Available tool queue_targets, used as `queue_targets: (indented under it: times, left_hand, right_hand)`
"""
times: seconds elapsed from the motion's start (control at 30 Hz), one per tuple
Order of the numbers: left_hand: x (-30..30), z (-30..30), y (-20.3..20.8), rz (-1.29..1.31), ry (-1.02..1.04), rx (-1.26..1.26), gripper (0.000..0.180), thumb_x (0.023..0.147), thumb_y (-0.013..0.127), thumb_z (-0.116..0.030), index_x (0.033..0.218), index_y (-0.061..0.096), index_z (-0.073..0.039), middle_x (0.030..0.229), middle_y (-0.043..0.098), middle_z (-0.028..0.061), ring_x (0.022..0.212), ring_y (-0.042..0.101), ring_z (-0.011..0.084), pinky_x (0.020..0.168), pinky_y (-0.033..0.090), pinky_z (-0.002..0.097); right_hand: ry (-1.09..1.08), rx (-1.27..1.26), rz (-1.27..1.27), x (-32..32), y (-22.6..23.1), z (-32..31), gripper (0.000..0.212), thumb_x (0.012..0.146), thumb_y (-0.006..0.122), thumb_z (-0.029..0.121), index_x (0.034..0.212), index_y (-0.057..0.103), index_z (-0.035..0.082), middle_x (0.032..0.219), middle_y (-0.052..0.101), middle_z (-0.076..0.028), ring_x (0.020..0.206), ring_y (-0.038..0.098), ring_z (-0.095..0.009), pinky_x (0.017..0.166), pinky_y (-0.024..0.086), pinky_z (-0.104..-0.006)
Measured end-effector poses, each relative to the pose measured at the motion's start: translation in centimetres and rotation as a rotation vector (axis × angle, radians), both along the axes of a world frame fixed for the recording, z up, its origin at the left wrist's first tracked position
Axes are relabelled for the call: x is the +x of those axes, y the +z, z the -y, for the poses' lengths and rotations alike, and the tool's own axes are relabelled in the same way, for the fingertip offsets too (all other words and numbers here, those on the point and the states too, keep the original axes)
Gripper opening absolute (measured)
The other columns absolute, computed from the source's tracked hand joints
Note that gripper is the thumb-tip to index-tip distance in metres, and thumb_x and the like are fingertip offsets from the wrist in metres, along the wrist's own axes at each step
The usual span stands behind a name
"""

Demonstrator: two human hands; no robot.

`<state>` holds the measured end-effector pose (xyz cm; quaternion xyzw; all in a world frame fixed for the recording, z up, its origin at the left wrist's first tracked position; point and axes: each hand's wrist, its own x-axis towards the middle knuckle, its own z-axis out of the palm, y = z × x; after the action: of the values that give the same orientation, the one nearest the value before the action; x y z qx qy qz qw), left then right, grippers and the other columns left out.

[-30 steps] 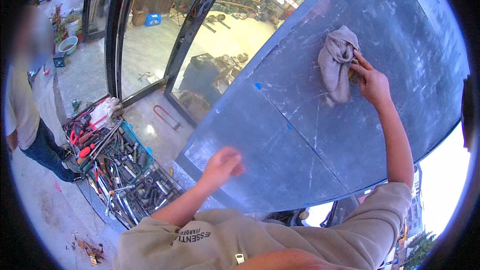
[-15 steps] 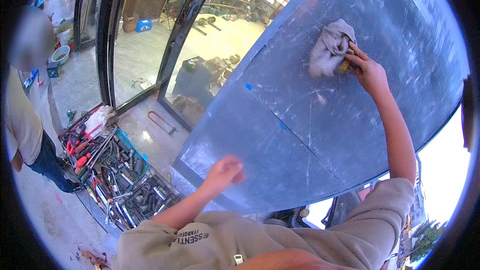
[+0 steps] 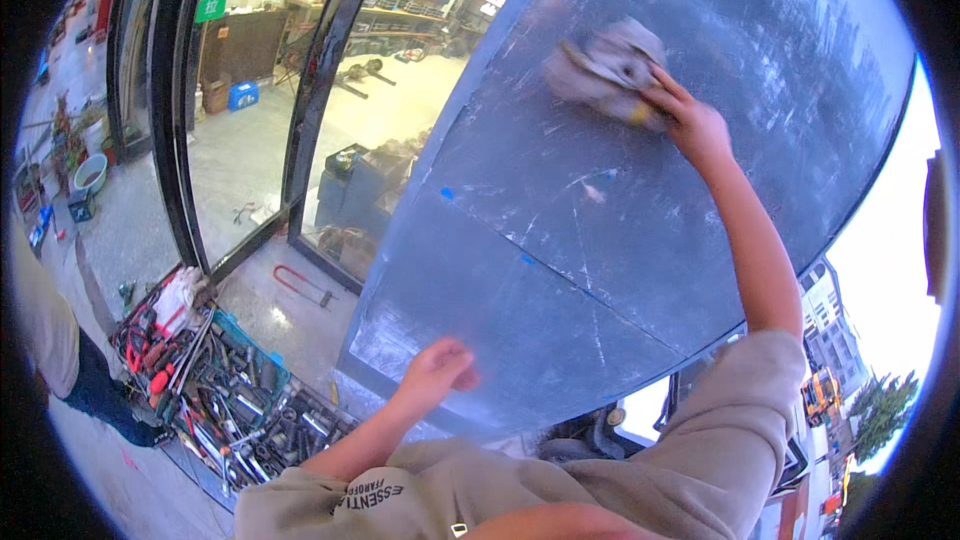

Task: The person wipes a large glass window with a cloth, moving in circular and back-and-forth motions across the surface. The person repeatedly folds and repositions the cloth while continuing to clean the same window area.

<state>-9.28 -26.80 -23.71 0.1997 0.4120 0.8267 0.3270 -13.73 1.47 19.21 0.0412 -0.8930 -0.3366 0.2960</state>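
Note:
My right hand [image 3: 697, 125] reaches far up a large dark blue-grey panel [image 3: 560, 230] and grips a crumpled grey rag [image 3: 612, 65], pressed to the surface. A bit of yellow shows beneath the rag by my fingers; what it is I cannot tell. Pale scuffs and streaks mark the panel, and a thin seam with small blue spots crosses it. In front of the panel's lower left part, my left hand [image 3: 440, 372] hangs with its fingers loosely curled in and nothing visible in them.
Hand tools and sockets fill a toolbox [image 3: 235, 400] on the ground at the left. A red U-shaped tool [image 3: 300, 285] lies by the glass doors [image 3: 290, 140]. A person [image 3: 50, 330] stands at the far left. Dark machinery parts [image 3: 590, 435] show below the panel.
My right hand has moved the rag up and to the left across the panel. My left hand stays near the panel's lower left. The whole view has shifted somewhat.

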Motion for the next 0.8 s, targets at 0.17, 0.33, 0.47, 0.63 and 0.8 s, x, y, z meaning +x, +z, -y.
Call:
queue_targets:
  times: [0.17, 0.33, 0.47, 0.63, 0.8]
  left_hand:
    - [-1.5, 0.8, 0.3, 0.07, 0.055, -0.008, 0.013, 0.099, 0.058, -0.019, 0.101, 0.057, -0.007, 0.082, 0.07, 0.0109, 0.068, 0.067, 0.0174, 0.063, 0.055, 0.0302]
    - [-1.9, -1.2, -0.3, 0.059, 0.009, 0.018, 0.014, 0.098, 0.059, -0.02, 0.1, 0.057, -0.007, 0.081, 0.069, 0.011, 0.067, 0.067, 0.0172, 0.063, 0.055, 0.0301]
    - [-1.1, -3.0, 0.7, 0.049, -0.072, 0.013, 0.015, 0.099, 0.059, -0.021, 0.099, 0.058, -0.007, 0.082, 0.069, 0.0107, 0.069, 0.067, 0.0171, 0.064, 0.055, 0.0304]
    - [0.2, -4.7, 0.9, -0.064, -0.182, -0.009, 0.014, 0.099, 0.058, -0.02, 0.1, 0.058, -0.006, 0.082, 0.069, 0.0102, 0.072, 0.067, 0.0179, 0.066, 0.056, 0.0319]
    - [0.9, -3.7, 0.6, -0.068, -0.207, -0.064, 0.013, 0.1, 0.057, -0.018, 0.1, 0.058, -0.005, 0.083, 0.069, 0.0107, 0.072, 0.067, 0.0183, 0.067, 0.056, 0.0324]
  right_hand:
    - [-0.136, -0.002, -0.108, 14.7, -3.3, -13.4, 0.03, 0.087, 0.063, 0.006, 0.112, 0.068, 0.021, 0.145, 0.051, 0.004, 0.1, 0.069, -0.027, 0.077, 0.058, -0.0372]
    - [-0.065, -0.057, -0.165, 11.7, -2.6, -11.1, 0.042, 0.079, 0.063, 0.003, 0.115, 0.066, 0.025, 0.146, 0.051, 0.005, 0.099, 0.069, -0.028, 0.076, 0.058, -0.0383]
    - [0.135, -0.122, -0.227, 1.8, -0.7, -4.8, 0.04, 0.079, 0.062, 0.001, 0.115, 0.065, 0.016, 0.146, 0.05, 0.001, 0.102, 0.066, -0.033, 0.083, 0.055, -0.041]
    - [0.16, -0.191, -0.203, -3.1, 0.4, 0.8, 0.049, 0.08, 0.061, 0.006, 0.125, 0.062, 0.025, 0.148, 0.046, 0.009, 0.1, 0.067, -0.032, 0.081, 0.056, -0.0426]
    - [0.031, -0.231, -0.289, 7.6, -3.6, -8.7, 0.048, 0.077, 0.065, 0.004, 0.121, 0.065, 0.024, 0.148, 0.048, 0.007, 0.1, 0.067, -0.03, 0.079, 0.057, -0.04]
